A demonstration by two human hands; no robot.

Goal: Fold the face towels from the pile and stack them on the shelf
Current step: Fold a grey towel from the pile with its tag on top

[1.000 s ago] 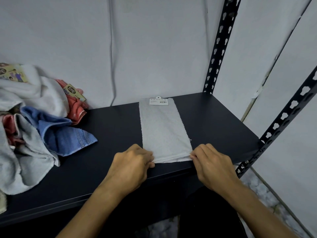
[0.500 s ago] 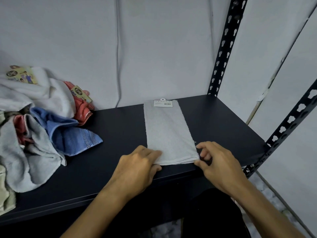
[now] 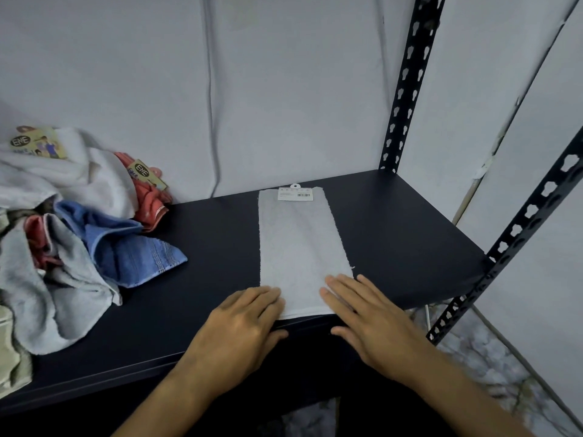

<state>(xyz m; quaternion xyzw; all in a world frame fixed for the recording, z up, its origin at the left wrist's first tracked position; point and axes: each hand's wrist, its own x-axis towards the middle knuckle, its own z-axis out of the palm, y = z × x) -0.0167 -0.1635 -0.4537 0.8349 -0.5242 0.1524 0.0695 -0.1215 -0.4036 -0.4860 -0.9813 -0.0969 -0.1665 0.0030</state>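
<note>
Grey folded towel (image 3: 299, 247) on dark shelf (image 3: 394, 222), both hands flat on it, left hand (image 3: 243, 326), right hand (image 3: 369, 320), towel pile (image 3: 72, 234) at left

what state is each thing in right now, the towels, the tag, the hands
grey towel: folded into a long strip, lying flat on the shelf
tag: lying flat on the towel's far end
left hand: fingers straight, resting on the towel's near left corner
right hand: fingers straight, pressing the near right corner
pile of towels: crumpled, unfolded, at the left of the shelf
blue towel: loose on the pile's edge
</note>
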